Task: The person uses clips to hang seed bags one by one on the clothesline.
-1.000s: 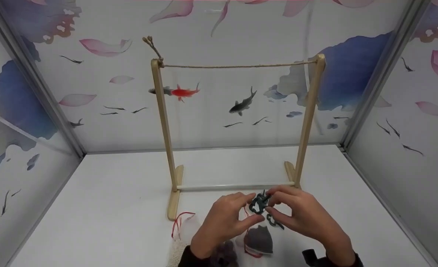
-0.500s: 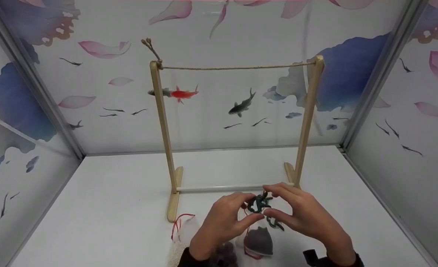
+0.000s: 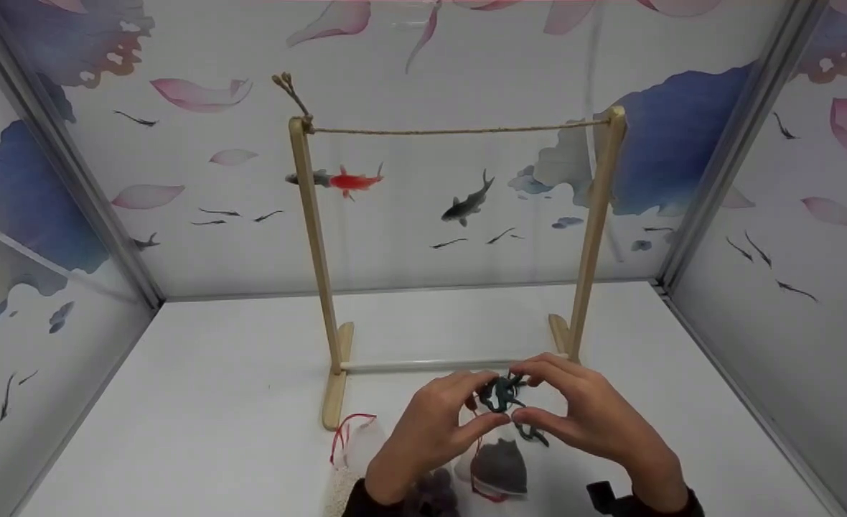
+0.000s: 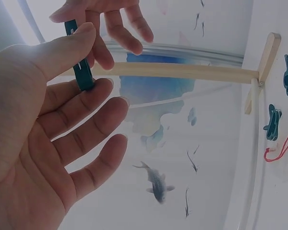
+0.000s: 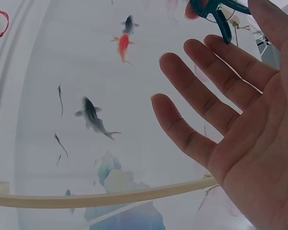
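My left hand (image 3: 427, 416) and right hand (image 3: 588, 406) pinch a dark green clip (image 4: 83, 76) between them above the bench (image 3: 201, 373), on my side of the wooden stand (image 3: 314, 230). With only fingertips on so narrow a piece, an uneven squeeze could twist it loose and drop it near a second clip (image 4: 272, 123) lying below, while a slipping thumb might let it snap closed on my skin.

Dim, greyish head view; in the left wrist view, a white streak of glare (image 4: 21, 20) upper left.
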Demonstrator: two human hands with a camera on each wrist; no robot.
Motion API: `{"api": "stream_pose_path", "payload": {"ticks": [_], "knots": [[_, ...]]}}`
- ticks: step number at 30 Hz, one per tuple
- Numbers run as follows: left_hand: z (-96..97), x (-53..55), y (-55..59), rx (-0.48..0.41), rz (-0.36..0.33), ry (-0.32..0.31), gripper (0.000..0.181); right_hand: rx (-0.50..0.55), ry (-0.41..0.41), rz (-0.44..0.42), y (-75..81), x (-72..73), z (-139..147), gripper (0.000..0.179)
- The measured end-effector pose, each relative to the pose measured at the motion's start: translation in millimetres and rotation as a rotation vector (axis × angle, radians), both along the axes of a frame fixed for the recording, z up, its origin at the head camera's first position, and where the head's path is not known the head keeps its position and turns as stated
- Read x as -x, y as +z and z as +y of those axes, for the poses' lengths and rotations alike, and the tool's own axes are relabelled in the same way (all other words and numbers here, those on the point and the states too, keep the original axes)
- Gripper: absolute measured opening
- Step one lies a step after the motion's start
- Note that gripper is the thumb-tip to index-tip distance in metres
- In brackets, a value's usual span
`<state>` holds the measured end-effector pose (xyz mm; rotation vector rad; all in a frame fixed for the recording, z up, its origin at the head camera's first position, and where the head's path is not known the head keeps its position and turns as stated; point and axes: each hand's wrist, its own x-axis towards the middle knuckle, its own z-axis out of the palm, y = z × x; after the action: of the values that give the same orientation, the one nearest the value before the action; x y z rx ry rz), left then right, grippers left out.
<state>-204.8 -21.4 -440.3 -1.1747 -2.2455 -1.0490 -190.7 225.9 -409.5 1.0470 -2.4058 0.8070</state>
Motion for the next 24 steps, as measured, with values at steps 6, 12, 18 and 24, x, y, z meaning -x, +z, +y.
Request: {"api": "stream_pose_path", "payload": {"ticks": [6, 12, 18, 24], "knots": [[0.6, -0.2, -0.6, -0.002, 0.004, -0.001, 0.05, 0.019, 0.008, -0.004, -0.6, 1.1, -0.2, 0.048], [0.5, -0.5, -1.1, -0.007, -0.014, -0.006, 0.05, 0.038, 0.013, 0.003, -1.0, 2.4, -0.9, 0.043], [1.7, -0.1, -2.4, -0.011, -0.02, -0.01, 0.051, 0.048, 0.008, 0.027, -2.7, 4.0, -1.4, 0.041], [3.2, -0.1, -1.8, -0.014, -0.023, -0.002, 0.051, 0.069, 0.027, 0.082, -4.2, 6.4, -3.2, 0.04]]}}
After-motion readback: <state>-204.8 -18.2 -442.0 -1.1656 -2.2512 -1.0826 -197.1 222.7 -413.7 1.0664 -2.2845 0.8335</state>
